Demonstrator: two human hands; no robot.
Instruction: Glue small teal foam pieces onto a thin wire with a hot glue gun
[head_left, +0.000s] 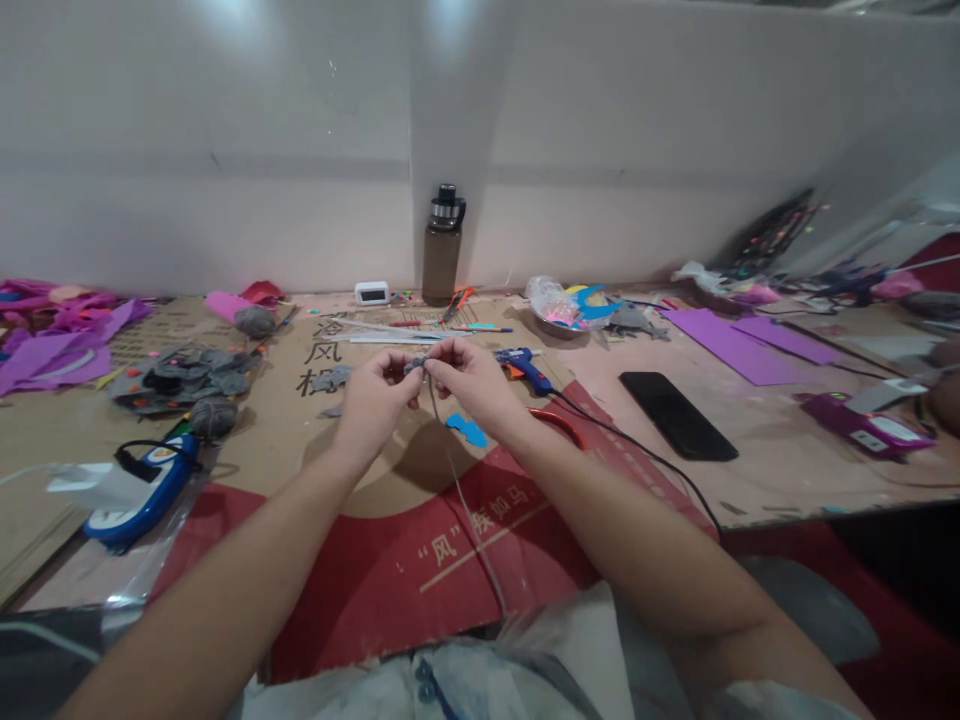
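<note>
My left hand (373, 397) and my right hand (466, 378) meet above the cardboard sheet (360, 480), fingers pinched together on a small grey felt piece (415, 366). A thin pale stick (465, 505) runs from that piece down toward my lap. A blue felt cutout (466, 430) lies on the cardboard just below my right hand. A blue glue gun (523, 366) rests right of my right hand, its black cord (637, 450) trailing off the table's edge.
Grey felt scraps (184, 380) and purple felt (52, 350) lie at left, with a blue device (146, 490) near the front. A dark bottle (442, 250) stands at the wall. A black phone (679, 415), purple sheets (731, 345) and a purple tool (870, 425) lie at right.
</note>
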